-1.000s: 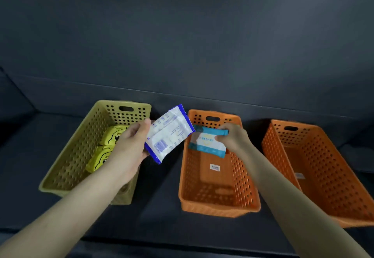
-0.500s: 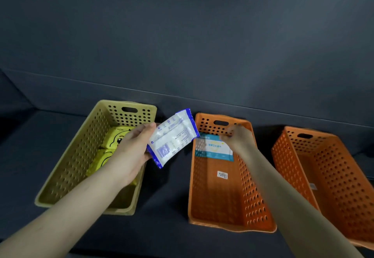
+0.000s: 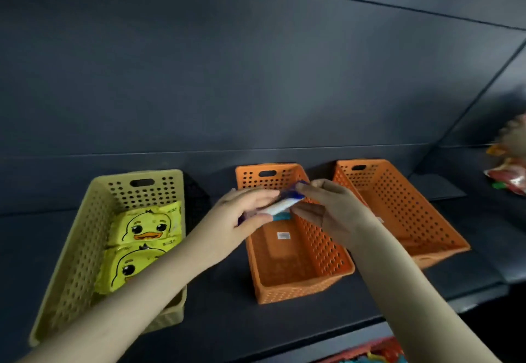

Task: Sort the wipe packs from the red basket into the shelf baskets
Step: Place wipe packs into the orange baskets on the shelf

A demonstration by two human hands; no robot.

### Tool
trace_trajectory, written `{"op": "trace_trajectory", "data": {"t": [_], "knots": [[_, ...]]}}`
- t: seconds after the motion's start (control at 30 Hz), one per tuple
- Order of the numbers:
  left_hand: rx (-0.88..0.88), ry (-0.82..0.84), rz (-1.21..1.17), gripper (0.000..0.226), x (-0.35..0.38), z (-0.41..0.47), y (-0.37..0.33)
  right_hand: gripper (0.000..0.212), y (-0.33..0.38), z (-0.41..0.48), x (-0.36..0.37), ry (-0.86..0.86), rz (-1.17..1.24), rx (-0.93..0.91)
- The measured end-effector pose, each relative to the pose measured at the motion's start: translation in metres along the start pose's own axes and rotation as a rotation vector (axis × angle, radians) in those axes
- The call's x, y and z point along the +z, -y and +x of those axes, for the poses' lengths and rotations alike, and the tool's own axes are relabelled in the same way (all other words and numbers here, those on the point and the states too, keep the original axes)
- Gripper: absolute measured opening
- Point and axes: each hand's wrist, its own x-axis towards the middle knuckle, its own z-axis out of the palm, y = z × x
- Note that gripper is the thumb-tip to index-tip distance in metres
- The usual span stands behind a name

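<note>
Both hands meet over the back of the middle orange basket. My left hand grips a white wipe pack with blue edges from the left. My right hand pinches the same pack's right end. A bit of a teal pack shows just beneath them inside that basket. The yellow basket on the left holds two yellow duck wipe packs, one behind the other. A sliver of the red basket shows at the bottom edge.
A second orange basket stands to the right with nothing visible inside. All three baskets sit on a dark shelf with a dark back wall. Blurred colourful goods lie on the neighbouring shelf at far right.
My right hand let go of the teal pack, which now lies in the middle orange basket. My left hand carried the white and blue pack rightward, and the right hand took hold of its end.
</note>
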Motion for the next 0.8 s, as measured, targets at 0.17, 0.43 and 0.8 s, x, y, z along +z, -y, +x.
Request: {"op": "trace_trajectory", "data": {"t": [0.17, 0.43, 0.8], "knots": [[-0.197, -0.043, -0.238, 0.056, 0.009, 0.017, 0.002, 0.021, -0.017, -0.024, -0.033, -0.047, 0.11, -0.19], [-0.426, 0.002, -0.625, 0.03, 0.058, 0.067, -0.002, 0.049, -0.021, -0.03, -0.091, -0.185, 0.306, -0.238], [-0.425, -0.021, -0.62, 0.039, 0.14, 0.146, -0.015, 0.04, 0.024, 0.01, -0.18, -0.334, -0.061, -0.124]]}}
